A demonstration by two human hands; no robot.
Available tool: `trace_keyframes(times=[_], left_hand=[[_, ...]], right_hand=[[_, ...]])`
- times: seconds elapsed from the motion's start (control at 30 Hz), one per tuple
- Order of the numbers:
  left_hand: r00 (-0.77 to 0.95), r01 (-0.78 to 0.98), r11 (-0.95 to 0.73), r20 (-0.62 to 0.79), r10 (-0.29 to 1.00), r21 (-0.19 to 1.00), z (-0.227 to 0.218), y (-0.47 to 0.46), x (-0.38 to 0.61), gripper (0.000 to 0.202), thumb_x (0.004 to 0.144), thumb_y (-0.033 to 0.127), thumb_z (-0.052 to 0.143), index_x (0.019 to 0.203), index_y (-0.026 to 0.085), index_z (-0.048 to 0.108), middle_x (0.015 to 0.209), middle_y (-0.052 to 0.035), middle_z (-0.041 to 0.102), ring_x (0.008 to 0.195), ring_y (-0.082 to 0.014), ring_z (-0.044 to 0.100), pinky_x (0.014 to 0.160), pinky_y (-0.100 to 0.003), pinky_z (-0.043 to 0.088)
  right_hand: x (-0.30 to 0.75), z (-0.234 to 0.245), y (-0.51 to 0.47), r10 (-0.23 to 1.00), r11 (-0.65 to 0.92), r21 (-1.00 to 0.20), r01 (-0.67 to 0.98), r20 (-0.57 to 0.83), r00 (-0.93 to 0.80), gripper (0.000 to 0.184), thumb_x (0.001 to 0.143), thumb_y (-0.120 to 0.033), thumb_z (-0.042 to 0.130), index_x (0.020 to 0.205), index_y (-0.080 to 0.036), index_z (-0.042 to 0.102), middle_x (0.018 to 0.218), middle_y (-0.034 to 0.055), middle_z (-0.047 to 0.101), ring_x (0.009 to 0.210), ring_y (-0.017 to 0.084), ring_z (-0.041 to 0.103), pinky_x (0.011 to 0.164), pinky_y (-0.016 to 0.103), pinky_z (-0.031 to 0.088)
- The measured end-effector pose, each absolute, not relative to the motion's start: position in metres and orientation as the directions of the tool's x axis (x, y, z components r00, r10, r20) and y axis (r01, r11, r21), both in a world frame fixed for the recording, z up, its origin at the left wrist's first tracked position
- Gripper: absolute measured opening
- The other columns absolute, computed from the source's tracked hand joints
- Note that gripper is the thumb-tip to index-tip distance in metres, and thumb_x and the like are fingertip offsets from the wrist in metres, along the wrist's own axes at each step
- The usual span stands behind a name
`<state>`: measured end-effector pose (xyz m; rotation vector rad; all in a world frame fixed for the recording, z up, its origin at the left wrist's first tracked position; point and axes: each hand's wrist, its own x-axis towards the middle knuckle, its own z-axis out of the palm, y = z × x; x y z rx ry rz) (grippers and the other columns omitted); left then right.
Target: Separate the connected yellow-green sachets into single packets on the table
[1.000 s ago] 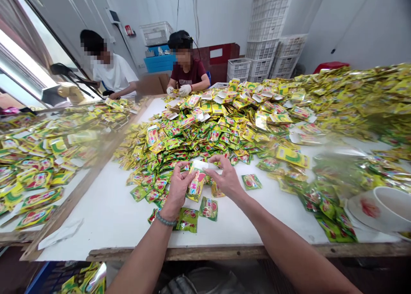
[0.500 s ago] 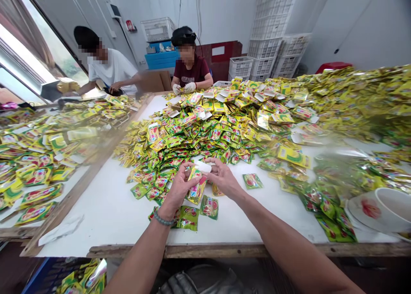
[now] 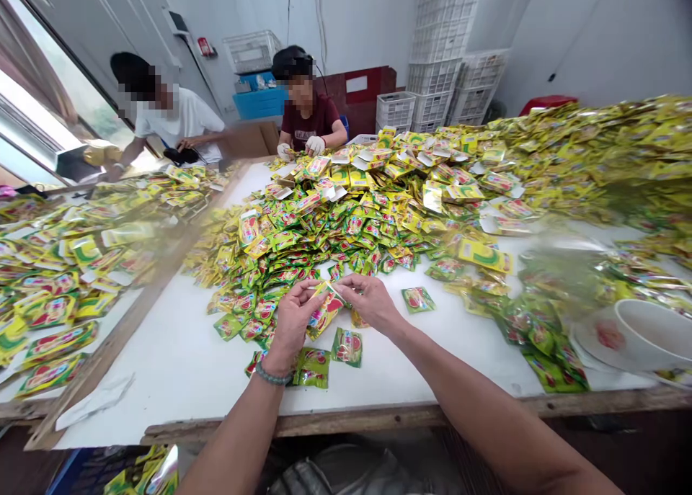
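My left hand (image 3: 292, 320) and my right hand (image 3: 366, 302) both pinch the top of one yellow, green and red packet (image 3: 325, 310), held just above the white table (image 3: 178, 358). A bead bracelet (image 3: 272, 375) circles my left wrist. Small green sachets (image 3: 347, 346) lie flat under and beside my hands, another single sachet (image 3: 417, 299) sits to the right. A big heap of the same packets (image 3: 378, 207) spreads across the table beyond my hands.
A white bowl on a plate (image 3: 643, 333) stands at the right edge. Two seated people (image 3: 308, 117) work at the far end. A second packet-covered table (image 3: 70, 279) lies left. White crates (image 3: 443, 55) are stacked by the wall.
The white card-like top seen at the packet's upper edge has gone from view, and my hands have closed in on the packet's top. The camera shifted slightly right.
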<state>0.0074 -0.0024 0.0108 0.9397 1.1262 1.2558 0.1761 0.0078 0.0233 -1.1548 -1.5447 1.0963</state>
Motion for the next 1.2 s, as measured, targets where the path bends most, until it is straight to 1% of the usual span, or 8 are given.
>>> trace_keyframes(times=[0.13, 0.23, 0.47, 0.67, 0.87, 0.97, 1.1, 1.2], left_hand=[[-0.060, -0.232, 0.075, -0.092, 0.994, 0.970, 0.009, -0.002, 0.007, 0.048, 0.059, 0.032, 0.087, 0.098, 0.016, 0.065, 0.077, -0.0017, 0.074, 0.068, -0.0146, 0.068, 0.067, -0.025, 0.053], [-0.073, -0.219, 0.075, -0.093, 0.993, 0.973, 0.010, -0.002, 0.007, 0.046, 0.058, 0.030, 0.088, 0.096, 0.015, 0.067, 0.076, -0.0021, 0.074, 0.069, -0.0143, 0.068, 0.069, -0.025, 0.053], [-0.037, -0.250, 0.116, -0.130, 0.991, 0.961, 0.015, -0.004, 0.007, 0.043, 0.056, 0.028, 0.089, 0.093, 0.015, 0.071, 0.077, -0.0026, 0.075, 0.070, -0.0149, 0.068, 0.070, -0.026, 0.054], [-0.034, -0.267, 0.130, -0.144, 0.989, 0.955, 0.017, -0.005, 0.006, 0.037, 0.053, 0.028, 0.090, 0.083, 0.014, 0.074, 0.073, -0.0028, 0.075, 0.067, -0.0138, 0.067, 0.068, -0.024, 0.053], [-0.116, -0.337, 0.117, -0.164, 0.980, 0.934, 0.022, -0.004, 0.009, 0.042, 0.051, 0.031, 0.091, 0.086, 0.015, 0.073, 0.069, -0.0013, 0.074, 0.061, -0.0145, 0.066, 0.062, -0.025, 0.052], [-0.155, -0.341, 0.082, -0.142, 0.978, 0.937, 0.020, -0.003, 0.009, 0.041, 0.053, 0.031, 0.089, 0.086, 0.015, 0.072, 0.069, -0.0013, 0.073, 0.062, -0.0147, 0.066, 0.064, -0.026, 0.052], [-0.188, -0.311, 0.039, -0.102, 0.977, 0.950, 0.015, -0.003, 0.009, 0.036, 0.057, 0.030, 0.088, 0.086, 0.015, 0.072, 0.070, -0.0022, 0.073, 0.065, -0.0146, 0.066, 0.068, -0.027, 0.051], [-0.222, -0.346, 0.035, -0.118, 0.968, 0.938, 0.013, -0.001, 0.011, 0.035, 0.057, 0.028, 0.088, 0.085, 0.014, 0.072, 0.070, -0.0020, 0.072, 0.064, -0.0136, 0.064, 0.069, -0.028, 0.051]], right_hand=[[0.174, 0.018, 0.008, 0.961, 0.242, -0.927, 0.287, 0.187, -0.203, 0.023, 0.087, -0.034, 0.059, 0.096, -0.025, 0.078, 0.098, 0.0025, 0.077, 0.088, 0.021, 0.069, 0.078, 0.030, 0.049], [0.172, 0.013, 0.008, 0.964, 0.258, -0.884, 0.389, 0.211, -0.160, 0.023, 0.086, -0.034, 0.061, 0.098, -0.024, 0.079, 0.091, 0.0038, 0.077, 0.082, 0.021, 0.067, 0.077, 0.031, 0.048], [0.179, 0.013, 0.015, 0.964, 0.005, -1.000, 0.025, -0.002, -0.265, 0.037, 0.079, -0.048, 0.066, 0.096, -0.017, 0.079, 0.083, 0.0029, 0.075, 0.077, 0.020, 0.066, 0.070, 0.029, 0.049], [0.185, 0.008, 0.018, 0.951, 0.193, -0.972, 0.132, 0.152, -0.270, 0.024, 0.076, -0.042, 0.071, 0.085, -0.022, 0.081, 0.078, 0.0042, 0.073, 0.075, 0.020, 0.064, 0.069, 0.030, 0.048], [0.188, 0.026, 0.010, 0.894, 0.286, -0.944, 0.166, 0.201, -0.401, 0.027, 0.090, -0.030, 0.055, 0.105, -0.024, 0.076, 0.087, 0.0037, 0.066, 0.084, 0.018, 0.060, 0.074, 0.030, 0.047], [0.176, 0.026, 0.000, 0.895, 0.413, -0.852, 0.322, 0.314, -0.317, 0.030, 0.091, -0.025, 0.052, 0.112, -0.022, 0.073, 0.088, 0.0049, 0.062, 0.081, 0.017, 0.058, 0.072, 0.030, 0.048], [0.155, 0.014, -0.011, 0.805, 0.574, -0.621, 0.534, 0.545, -0.232, 0.035, 0.093, -0.024, 0.047, 0.118, -0.011, 0.068, 0.090, 0.0109, 0.058, 0.081, 0.020, 0.057, 0.075, 0.034, 0.050], [0.147, 0.005, -0.012, 0.795, 0.565, -0.622, 0.542, 0.586, -0.157, 0.033, 0.093, -0.024, 0.048, 0.118, -0.013, 0.067, 0.092, 0.0116, 0.059, 0.085, 0.022, 0.059, 0.077, 0.037, 0.053]])
